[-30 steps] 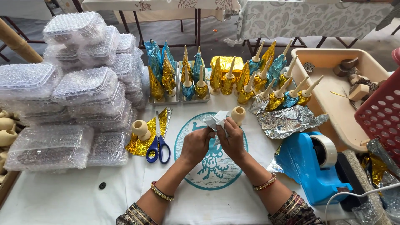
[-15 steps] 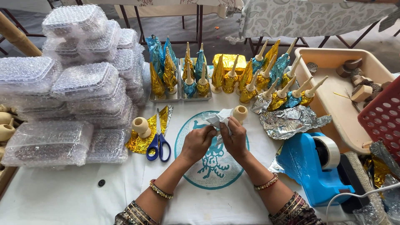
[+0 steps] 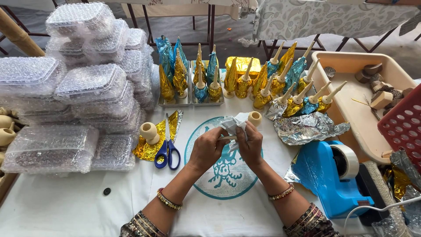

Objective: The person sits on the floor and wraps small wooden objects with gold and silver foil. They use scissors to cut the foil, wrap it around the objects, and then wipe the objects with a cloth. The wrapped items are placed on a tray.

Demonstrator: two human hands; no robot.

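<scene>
Barely any change since a second ago: my left hand [image 3: 207, 148] and right hand [image 3: 251, 145] stay mid-table, fingers pinching the silver foil [image 3: 233, 124] around a wooden piece [image 3: 255, 118]. Wrapping looks ongoing; scissors [image 3: 167, 147] untouched.

silver foil [image 3: 233, 125] sits crinkled between the hands, beside a cream wooden piece [image 3: 255, 118]. the scissors [image 3: 167, 149] have blue handles on gold foil [image 3: 151, 145]. the tape dispenser [image 3: 326, 175] is bright blue, the basket [image 3: 403, 127] red, the tablecloth [image 3: 66, 206] white with a teal round emblem [image 3: 226, 169].
</scene>
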